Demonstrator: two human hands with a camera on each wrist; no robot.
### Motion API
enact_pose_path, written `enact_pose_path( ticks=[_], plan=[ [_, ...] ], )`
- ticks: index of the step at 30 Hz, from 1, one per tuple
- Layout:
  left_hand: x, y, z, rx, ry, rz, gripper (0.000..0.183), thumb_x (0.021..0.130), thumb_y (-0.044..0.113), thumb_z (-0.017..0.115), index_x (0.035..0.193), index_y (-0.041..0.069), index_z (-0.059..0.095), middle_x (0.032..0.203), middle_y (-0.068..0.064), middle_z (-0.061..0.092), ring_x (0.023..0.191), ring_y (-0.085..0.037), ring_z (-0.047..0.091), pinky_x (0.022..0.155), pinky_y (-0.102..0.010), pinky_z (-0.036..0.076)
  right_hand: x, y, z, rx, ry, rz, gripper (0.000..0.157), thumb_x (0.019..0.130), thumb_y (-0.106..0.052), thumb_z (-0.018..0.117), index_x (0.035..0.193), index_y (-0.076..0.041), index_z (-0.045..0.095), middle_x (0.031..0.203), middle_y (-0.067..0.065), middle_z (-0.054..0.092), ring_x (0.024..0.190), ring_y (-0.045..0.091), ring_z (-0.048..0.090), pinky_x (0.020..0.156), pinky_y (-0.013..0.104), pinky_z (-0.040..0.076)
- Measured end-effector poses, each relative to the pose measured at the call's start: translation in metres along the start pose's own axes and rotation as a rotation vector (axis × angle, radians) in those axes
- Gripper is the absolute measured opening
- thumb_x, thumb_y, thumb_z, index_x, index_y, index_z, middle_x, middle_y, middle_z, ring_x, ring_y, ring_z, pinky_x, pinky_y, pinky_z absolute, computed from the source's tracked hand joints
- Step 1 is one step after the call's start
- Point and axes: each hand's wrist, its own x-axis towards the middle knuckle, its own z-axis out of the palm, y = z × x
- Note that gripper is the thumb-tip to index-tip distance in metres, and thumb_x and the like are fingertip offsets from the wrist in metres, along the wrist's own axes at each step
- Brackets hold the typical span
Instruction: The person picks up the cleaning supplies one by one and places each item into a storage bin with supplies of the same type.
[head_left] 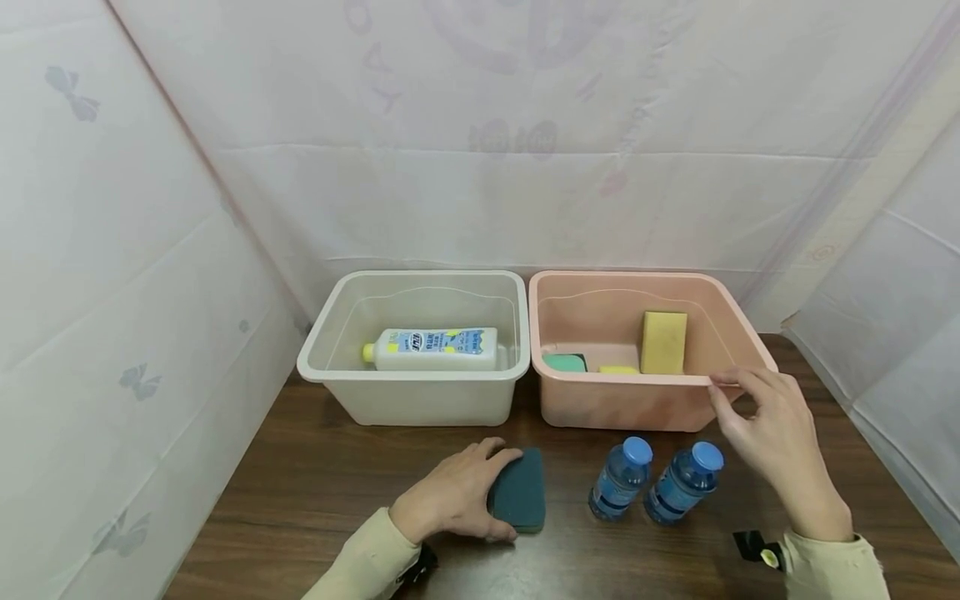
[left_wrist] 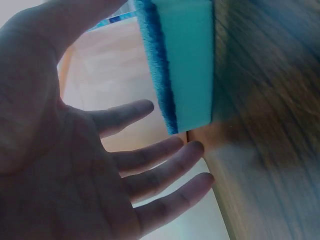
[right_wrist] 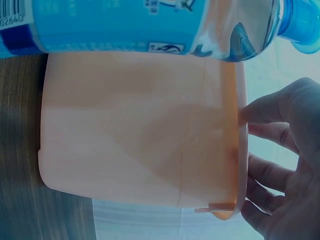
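Note:
A sponge (head_left: 517, 492) with a dark scouring layer on top and a green (left_wrist: 190, 65) body lies flat on the table. My left hand (head_left: 467, 492) is spread beside it, thumb near its front edge and fingers by its far end. In the left wrist view the fingers (left_wrist: 165, 205) are loosely extended, with a gap to the sponge. My right hand (head_left: 776, 425) pinches the front rim of the pink bin (head_left: 622, 404) near its right corner, thumb on the outer side. Inside that bin are a yellow sponge block (head_left: 663, 343), a green sponge (head_left: 564, 362) and another yellow piece (head_left: 618, 369).
Left of the pink bin stands a white bin (head_left: 427, 400) holding a white bottle (head_left: 438, 350) with a yellow cap. Two blue-capped water bottles (head_left: 619, 479) (head_left: 682, 483) stand in front of the pink bin, between my hands. White sheeting (head_left: 480, 208) hangs behind and at both sides.

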Motion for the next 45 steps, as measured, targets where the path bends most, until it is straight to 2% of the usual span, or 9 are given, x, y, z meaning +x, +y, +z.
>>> enact_pose_path(
  ticks=[4, 9, 12, 18, 21, 28, 33, 39, 45],
  plan=[
    [0.0020, -0.0020, 0.0012, 0.004, 0.005, 0.024, 0.101, 0.076, 0.051, 0.094, 0.160, 0.020, 0.046, 0.156, -0.009, 0.052, 0.132, -0.025, 0.058, 0.106, -0.045, 0.054, -0.0002, 0.0001, -0.0001, -0.005, -0.005, 0.007, 0.012, 0.090, -0.005, 0.076, 0.101, -0.001, 0.078, 0.104, 0.024, 0.076, 0.110, 0.050, 0.057, 0.086, 0.063, 0.039],
    [0.0043, -0.0028, 0.0004, 0.014, 0.026, 0.029, 0.096, 0.078, 0.047, 0.094, 0.158, 0.019, 0.049, 0.154, -0.008, 0.054, 0.133, -0.026, 0.059, 0.107, -0.045, 0.054, 0.0002, 0.0009, -0.0001, -0.004, 0.002, 0.000, 0.011, 0.090, -0.005, 0.076, 0.100, -0.001, 0.078, 0.104, 0.024, 0.076, 0.108, 0.049, 0.057, 0.085, 0.060, 0.037],
    [0.0042, -0.0032, -0.0004, 0.015, 0.037, 0.035, 0.092, 0.080, 0.050, 0.091, 0.157, 0.020, 0.050, 0.154, -0.008, 0.054, 0.133, -0.026, 0.060, 0.106, -0.046, 0.055, 0.0003, 0.0010, 0.0001, -0.003, 0.006, -0.001, 0.011, 0.089, -0.005, 0.076, 0.100, -0.001, 0.078, 0.104, 0.023, 0.076, 0.108, 0.049, 0.057, 0.085, 0.060, 0.037],
    [0.0034, -0.0028, -0.0011, -0.001, 0.033, 0.061, 0.085, 0.083, 0.064, 0.083, 0.155, 0.032, 0.053, 0.153, -0.002, 0.054, 0.134, -0.020, 0.058, 0.106, -0.043, 0.054, 0.0004, 0.0006, 0.0005, 0.000, 0.004, 0.000, 0.012, 0.089, -0.004, 0.076, 0.100, -0.001, 0.078, 0.103, 0.024, 0.076, 0.109, 0.050, 0.057, 0.086, 0.062, 0.038],
    [0.0033, -0.0029, -0.0010, -0.013, 0.043, 0.071, 0.081, 0.085, 0.066, 0.079, 0.155, 0.033, 0.054, 0.152, -0.001, 0.055, 0.133, -0.018, 0.057, 0.106, -0.043, 0.054, 0.0004, 0.0005, 0.0004, 0.005, 0.000, 0.003, 0.012, 0.089, -0.004, 0.076, 0.101, -0.001, 0.078, 0.103, 0.024, 0.076, 0.110, 0.050, 0.057, 0.087, 0.062, 0.038],
    [0.0033, -0.0030, -0.0015, -0.018, 0.101, 0.122, 0.079, 0.086, 0.070, 0.076, 0.154, 0.035, 0.054, 0.151, 0.002, 0.055, 0.131, -0.017, 0.058, 0.105, -0.042, 0.055, 0.0004, 0.0004, 0.0000, 0.007, -0.005, 0.013, 0.012, 0.089, -0.005, 0.076, 0.101, -0.001, 0.078, 0.104, 0.024, 0.076, 0.111, 0.050, 0.057, 0.088, 0.061, 0.038],
    [0.0038, -0.0022, -0.0027, -0.027, 0.172, 0.178, 0.078, 0.086, 0.075, 0.072, 0.153, 0.040, 0.054, 0.150, 0.005, 0.054, 0.129, -0.014, 0.057, 0.105, -0.040, 0.054, 0.0005, 0.0004, -0.0002, 0.005, -0.006, 0.015, 0.012, 0.090, -0.005, 0.076, 0.101, -0.001, 0.078, 0.105, 0.024, 0.076, 0.111, 0.050, 0.057, 0.088, 0.062, 0.038],
    [0.0041, -0.0023, -0.0029, -0.041, 0.232, 0.213, 0.077, 0.085, 0.069, 0.076, 0.153, 0.039, 0.055, 0.149, 0.006, 0.054, 0.127, -0.012, 0.057, 0.105, -0.039, 0.054, 0.0007, 0.0017, 0.0004, 0.008, -0.001, 0.001, 0.011, 0.090, -0.005, 0.076, 0.100, -0.002, 0.078, 0.103, 0.023, 0.076, 0.107, 0.049, 0.057, 0.083, 0.057, 0.037],
    [0.0055, -0.0030, -0.0027, -0.001, 0.269, 0.240, 0.078, 0.084, 0.066, 0.077, 0.152, 0.037, 0.055, 0.148, 0.004, 0.054, 0.124, -0.014, 0.058, 0.102, -0.039, 0.055, 0.0002, 0.0021, 0.0003, 0.004, -0.005, 0.003, 0.011, 0.090, -0.006, 0.077, 0.100, -0.003, 0.079, 0.104, 0.023, 0.077, 0.106, 0.047, 0.057, 0.082, 0.056, 0.037]
  ],
)
